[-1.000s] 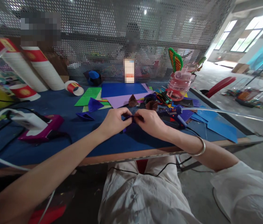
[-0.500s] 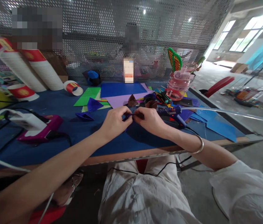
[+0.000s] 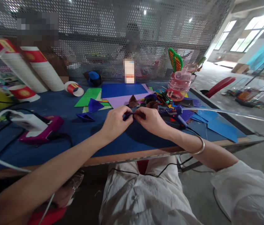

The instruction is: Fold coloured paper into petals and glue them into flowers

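Pinching from both sides, your hands meet over the middle of the surface [image 3: 59, 106], knuckles up and fingertips turned in toward each other. Your left hand [image 3: 116, 121] comes in from 8 o'clock on a long bare forearm, its fingers curled and closed on the left end of a small dark blue folded paper [image 3: 128, 116]. Your right hand [image 3: 151, 120] comes in from 4 o'clock, elbow bent outward, a silver bangle [image 3: 198, 148] sitting on the wrist; its thumb and fingers are closed on the right end of the same paper. Both wrists look lifted slightly off the blue covering, with a shadow lying beneath them. Only a thin strip of the paper shows between your fingertips, so you cannot tell its shape.

At 3 o'clock of your right hand, just beside it, lies a blue glue gun [image 3: 177, 114] among loose blue sheets. At 12 o'clock, near your fingers, sit two brown folded pieces [image 3: 133, 101], with a purple sheet [image 3: 124, 99] and a dark blue sheet [image 3: 122, 89] behind them. At 9 to 10 o'clock of your left hand lie two blue folded shapes [image 3: 85, 117] and a green sheet [image 3: 87, 96]. Farther off at 9 o'clock, well apart, a white adapter rests on a magenta case [image 3: 43, 128]. A pink bottle [image 3: 180, 82] stands at 1 o'clock
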### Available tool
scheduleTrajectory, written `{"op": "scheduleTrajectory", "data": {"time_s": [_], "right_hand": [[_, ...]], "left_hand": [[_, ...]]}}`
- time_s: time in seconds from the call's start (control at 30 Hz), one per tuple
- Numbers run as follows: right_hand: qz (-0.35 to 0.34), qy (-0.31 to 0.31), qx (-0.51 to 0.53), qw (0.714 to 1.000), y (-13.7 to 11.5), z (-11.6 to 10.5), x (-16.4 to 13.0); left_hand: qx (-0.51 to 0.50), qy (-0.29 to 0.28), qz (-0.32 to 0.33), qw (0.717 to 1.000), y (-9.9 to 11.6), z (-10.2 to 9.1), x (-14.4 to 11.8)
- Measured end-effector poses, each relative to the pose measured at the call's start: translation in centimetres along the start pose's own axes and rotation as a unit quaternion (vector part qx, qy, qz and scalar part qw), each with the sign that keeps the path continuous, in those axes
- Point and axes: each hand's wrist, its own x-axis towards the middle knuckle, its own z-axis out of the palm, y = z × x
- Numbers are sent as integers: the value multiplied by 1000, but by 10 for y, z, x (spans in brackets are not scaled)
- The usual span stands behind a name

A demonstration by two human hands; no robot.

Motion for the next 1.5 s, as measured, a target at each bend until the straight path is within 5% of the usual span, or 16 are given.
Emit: {"op": "scheduleTrajectory", "data": {"time_s": [0.33, 0.53, 1.03, 1.17, 1.37, 1.5], "right_hand": [[89, -17, 169, 982, 8, 0, 3], [70, 4, 139, 988, 12, 2, 5], [37, -1, 108, 993, 6, 2, 2], [30, 15, 78, 996, 6, -2, 1], [16, 25, 68, 997, 6, -4, 2], [20, 16, 64, 998, 5, -5, 2]], "left_hand": [[-44, 23, -56, 997, -3, -5, 5], [-75, 19, -80, 994, -4, -6, 7], [-129, -14, -24, 991, 2, -3, 0], [-213, -48, -58, 974, 3, -8, 2], [-387, -80, -208, 895, -6, -7, 7], [-348, -89, -174, 917, -8, -5, 8]]}}
